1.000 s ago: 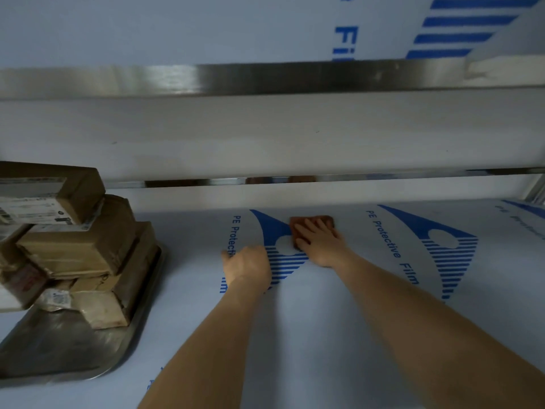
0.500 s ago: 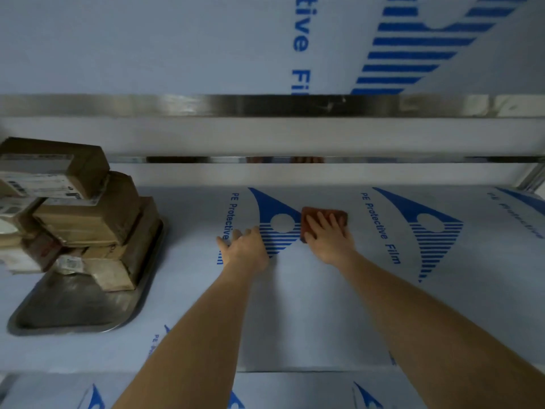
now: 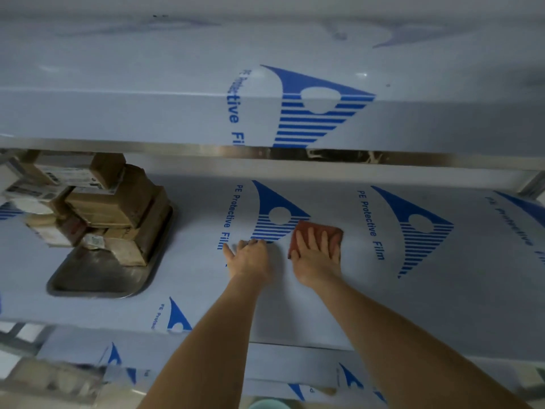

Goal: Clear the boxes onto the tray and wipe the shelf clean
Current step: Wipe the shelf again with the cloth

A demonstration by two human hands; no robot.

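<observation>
Item: reddish-brown rectangular wiping cloth (image 3: 318, 234). It lies flat on the middle shelf, centre of my view, just right of a blue triangular logo. I see the right hand (image 3: 317, 256) spread on top of it, fingers straight, palm pressing down, nothing curled around it.

Item: left hand (image 3: 250, 258). Just left of the cloth and apart from it, it rests flat on the shelf with fingers extended, holding nothing.

Item: shelf surface (image 3: 398, 296). A wide flat panel covered in pale blue-white film printed "PE Protective Film" with blue striped triangles.

Item: dull grey rectangular metal tray (image 3: 97, 278). It sits on the same shelf, well to the left of the hands, its near part bare.

Item: brown cardboard boxes (image 3: 118, 202) with white printed labels. I count several, stacked unevenly on the far part of the tray; the pile at the left edge is blurred and I cannot separate it.

Item: upper shelf (image 3: 147, 113). Same film, with a bare steel edge strip (image 3: 206, 150) running across its front.

Item: lower level (image 3: 280, 367), near edge of view. More film-covered panel; details left of it are blurred.
</observation>
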